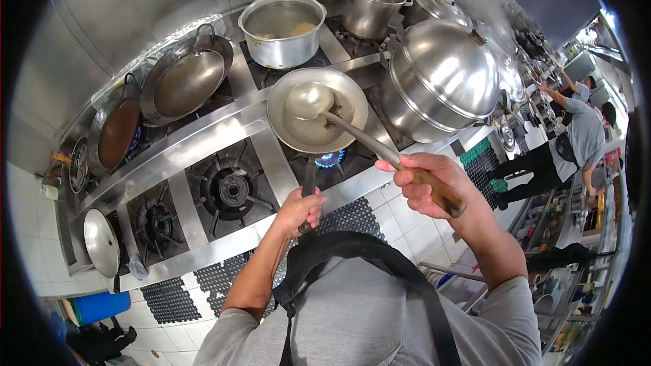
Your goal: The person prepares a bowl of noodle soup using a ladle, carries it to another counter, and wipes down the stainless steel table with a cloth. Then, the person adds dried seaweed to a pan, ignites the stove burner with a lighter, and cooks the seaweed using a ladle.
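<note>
My left hand [298,211] is closed around the dark handle of a frying pan [285,118], which sits over a burner with a blue flame [329,159] showing under its near edge. In my right hand [428,186] is the wooden grip of a long metal ladle [308,100]. The ladle's bowl is over the inside of the pan; whether it touches the pan's bottom I cannot tell. Dark bits lie in the pan beside the ladle, and what else is in it is hard to make out.
Behind the pan stands a wide pot [281,51] of liquid, with a two-handled pot [371,10] beside it. A large domed steamer [441,88] is close on the right. Woks [186,85] line the back left. Two people [576,129] are at the far right.
</note>
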Available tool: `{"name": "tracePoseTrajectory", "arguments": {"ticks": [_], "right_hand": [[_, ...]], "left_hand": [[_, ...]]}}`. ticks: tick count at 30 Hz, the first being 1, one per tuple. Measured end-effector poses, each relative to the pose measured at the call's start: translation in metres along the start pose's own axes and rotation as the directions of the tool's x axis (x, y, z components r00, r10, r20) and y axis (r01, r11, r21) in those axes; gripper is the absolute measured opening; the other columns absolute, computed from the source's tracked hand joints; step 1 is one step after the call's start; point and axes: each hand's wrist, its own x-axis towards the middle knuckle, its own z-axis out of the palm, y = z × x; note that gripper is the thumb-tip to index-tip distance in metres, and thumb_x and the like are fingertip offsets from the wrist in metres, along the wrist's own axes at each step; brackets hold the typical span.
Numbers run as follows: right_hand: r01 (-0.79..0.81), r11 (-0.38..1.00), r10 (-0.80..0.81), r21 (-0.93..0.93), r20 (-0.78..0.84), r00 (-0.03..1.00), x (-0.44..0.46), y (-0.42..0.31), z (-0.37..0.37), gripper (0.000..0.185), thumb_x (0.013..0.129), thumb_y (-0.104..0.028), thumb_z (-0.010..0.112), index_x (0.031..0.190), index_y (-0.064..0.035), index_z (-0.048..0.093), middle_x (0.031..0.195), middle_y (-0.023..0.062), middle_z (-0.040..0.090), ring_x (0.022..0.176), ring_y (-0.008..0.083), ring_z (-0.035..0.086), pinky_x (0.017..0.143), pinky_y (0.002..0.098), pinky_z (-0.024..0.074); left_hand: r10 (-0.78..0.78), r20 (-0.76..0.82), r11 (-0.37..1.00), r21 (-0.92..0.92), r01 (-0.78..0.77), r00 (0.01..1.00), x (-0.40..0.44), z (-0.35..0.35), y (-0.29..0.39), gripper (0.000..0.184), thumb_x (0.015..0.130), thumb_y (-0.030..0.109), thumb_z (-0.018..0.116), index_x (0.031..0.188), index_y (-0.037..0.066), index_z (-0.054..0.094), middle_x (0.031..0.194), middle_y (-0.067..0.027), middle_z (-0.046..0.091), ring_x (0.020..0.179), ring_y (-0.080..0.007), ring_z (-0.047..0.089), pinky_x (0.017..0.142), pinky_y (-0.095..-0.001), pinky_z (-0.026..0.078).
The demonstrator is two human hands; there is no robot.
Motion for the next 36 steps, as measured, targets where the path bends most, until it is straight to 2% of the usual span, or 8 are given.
{"name": "tracePoseTrajectory", "arguments": {"ticks": [9,16,21,24,26,31,33,36], "right_hand": [[0.074,0.997,-0.075,-0.033,-0.031,0.997,0.008,-0.028,0.045,0.041,0.107,-0.021,0.046,0.136,0.0091,0.048,0.079,0.0031,0.057,0.051,0.0092,0.052,0.043,0.0219,0.0458],[0.047,0.996,-0.043,-0.076,0.053,0.998,0.019,-0.065,0.069,0.037,0.103,-0.022,0.054,0.128,0.0061,0.052,0.081,0.0011,0.061,0.053,0.0079,0.053,0.044,0.0214,0.0430],[0.076,0.997,-0.073,-0.024,0.093,0.993,0.031,-0.102,0.098,0.048,0.100,-0.019,0.060,0.136,0.0076,0.042,0.083,0.0026,0.062,0.055,0.0100,0.058,0.042,0.0206,0.0469],[0.069,0.998,-0.070,0.017,0.134,0.988,0.048,-0.128,0.117,0.051,0.104,-0.019,0.054,0.142,0.0084,0.035,0.083,0.0047,0.060,0.055,0.0137,0.063,0.046,0.0245,0.0551],[0.039,0.996,-0.051,0.086,0.148,0.988,0.066,-0.149,0.125,0.049,0.104,-0.018,0.051,0.142,0.0082,0.034,0.084,0.0065,0.061,0.053,0.0148,0.060,0.045,0.0259,0.0517],[0.091,0.992,-0.086,-0.086,0.053,0.995,0.135,-0.196,0.130,0.041,0.101,-0.017,0.056,0.130,0.0081,0.043,0.081,0.0045,0.061,0.053,0.0115,0.058,0.044,0.0228,0.0485],[0.146,0.936,-0.170,-0.319,-0.049,0.984,0.157,-0.197,0.127,0.035,0.099,-0.017,0.059,0.123,0.0064,0.049,0.078,0.0029,0.061,0.054,0.0098,0.058,0.044,0.0218,0.0486],[0.207,0.626,-0.432,-0.751,-0.114,0.895,0.185,-0.182,0.119,0.016,0.096,-0.017,0.065,0.098,-0.0004,0.063,0.072,0.0020,0.061,0.053,0.0095,0.057,0.045,0.0233,0.0499]], "left_hand": [[0.025,-0.001,0.999,0.033,-0.025,1.000,0.003,-0.006,0.040,0.021,0.091,0.005,0.067,0.093,0.011,0.046,0.058,0.0039,0.043,0.044,-0.0074,0.041,0.041,-0.0276,0.037],[0.010,-0.005,0.998,0.070,-0.010,1.000,0.004,-0.013,0.072,0.022,0.092,0.007,0.068,0.095,0.013,0.047,0.059,0.0043,0.044,0.045,-0.0072,0.041,0.041,-0.0272,0.036],[0.027,0.006,0.997,0.079,-0.027,1.000,0.006,-0.017,0.091,0.021,0.091,0.007,0.068,0.094,0.013,0.048,0.059,0.0046,0.044,0.044,-0.0067,0.040,0.040,-0.0266,0.037],[0.013,0.005,0.995,0.101,-0.014,1.000,0.005,-0.016,0.098,0.021,0.091,0.007,0.069,0.094,0.012,0.048,0.059,0.0048,0.043,0.044,-0.0062,0.040,0.039,-0.0264,0.037],[-0.003,0.006,0.994,0.113,0.002,1.000,0.007,-0.018,0.100,0.021,0.090,0.007,0.069,0.093,0.012,0.048,0.059,0.0050,0.043,0.044,-0.0060,0.040,0.039,-0.0263,0.038],[0.006,0.015,0.997,0.077,-0.007,1.000,0.010,-0.017,0.101,0.021,0.089,0.007,0.069,0.093,0.013,0.049,0.060,0.0059,0.043,0.044,-0.0061,0.041,0.040,-0.0257,0.039],[0.006,0.019,0.998,0.061,-0.008,1.000,0.011,-0.017,0.100,0.021,0.089,0.007,0.069,0.093,0.013,0.049,0.060,0.0060,0.043,0.044,-0.0062,0.042,0.040,-0.0257,0.039],[0.007,0.024,0.998,0.069,-0.009,1.000,0.012,-0.018,0.100,0.021,0.090,0.006,0.069,0.093,0.013,0.049,0.060,0.0060,0.043,0.044,-0.0063,0.042,0.040,-0.0256,0.039]]}}
